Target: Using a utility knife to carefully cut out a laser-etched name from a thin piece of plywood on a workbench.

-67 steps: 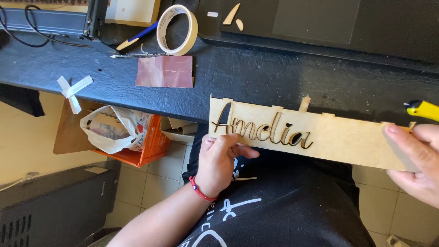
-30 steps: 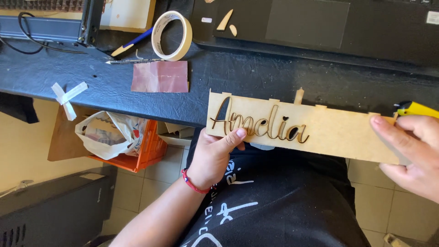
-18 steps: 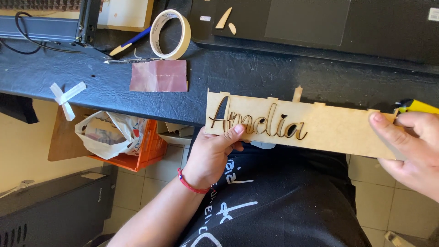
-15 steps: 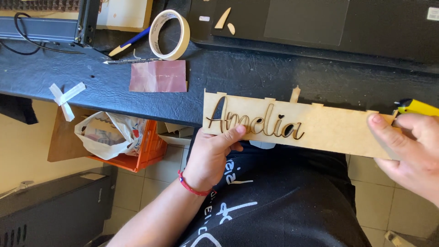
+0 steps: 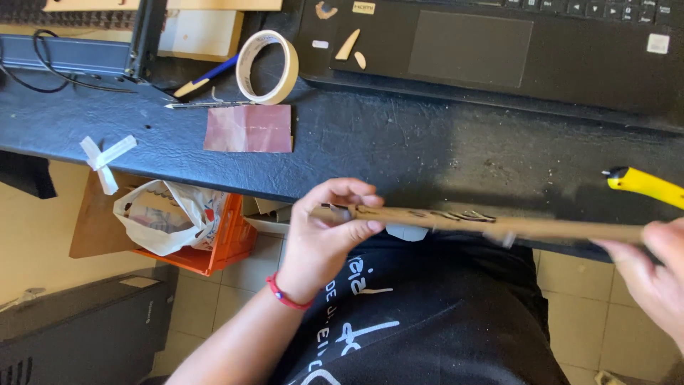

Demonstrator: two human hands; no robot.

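— Between my two hands, what have you got there?

— I hold a long thin strip of pale laser-cut plywood (image 5: 499, 227), turned so I see it nearly edge-on, with the dark cut lettering just showing along its top face. My left hand (image 5: 324, 239) is clamped on its left end, thumb on the near side and fingers curled over the top. My right hand (image 5: 652, 274) meets the right end; it is blurred, so I cannot tell how firmly it is closed on the wood.

— Where does the strip sit?

— It hangs in the air over my lap, just off the near edge of the dark leather-textured tabletop (image 5: 399, 150), not resting on it.

— Anything close by?

— Beyond my right hand lies a yellow-handled utility knife (image 5: 645, 185). Beyond my left hand, further back, lie a square of reddish-brown sandpaper (image 5: 249, 129), a roll of cream masking tape (image 5: 268, 65) and a blue-and-white pen (image 5: 203, 78). A black laptop (image 5: 499, 50) sits at the back. Below and left of my left hand stands an orange plastic crate (image 5: 221, 246) with a white plastic bag (image 5: 160, 217) in it.

— How would you handle the strip well?

— I judge it flexes easily, so I would support both ends evenly, keep my fingers off the fine letter cuts, and tilt it slowly.
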